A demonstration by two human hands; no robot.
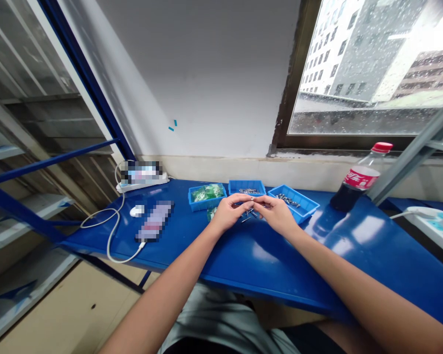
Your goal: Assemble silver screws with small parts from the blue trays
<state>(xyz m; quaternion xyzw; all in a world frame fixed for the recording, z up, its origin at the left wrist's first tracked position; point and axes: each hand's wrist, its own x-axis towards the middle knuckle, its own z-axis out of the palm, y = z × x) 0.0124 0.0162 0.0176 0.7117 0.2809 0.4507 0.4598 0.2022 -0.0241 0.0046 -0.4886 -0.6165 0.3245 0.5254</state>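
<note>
My left hand (233, 211) and my right hand (276, 212) meet over the desk, fingertips pinched together around a tiny pale or shiny piece, too small to name. Beneath the fingers lie several thin metal pins (249, 215), like screws or rivets, partly covered by the hands. Behind my left hand is a blue bin (204, 205) with green-and-clear plastic packets (207, 192). A middle blue bin (246, 184) contains thin metal pieces. Just beyond my right hand, an angled blue bin (307, 212) has small metal fasteners (288, 200) in it. Another green packet (211, 213) is half hidden by my left hand.
On the blue desk (236, 263), a cola bottle (358, 179) stands at the right. A phone (155, 221) with a white cable (112, 246) and a white rounded object (137, 211) lie left. Power strips (143, 183) sit at both sides. A metal post (409, 152) rises right.
</note>
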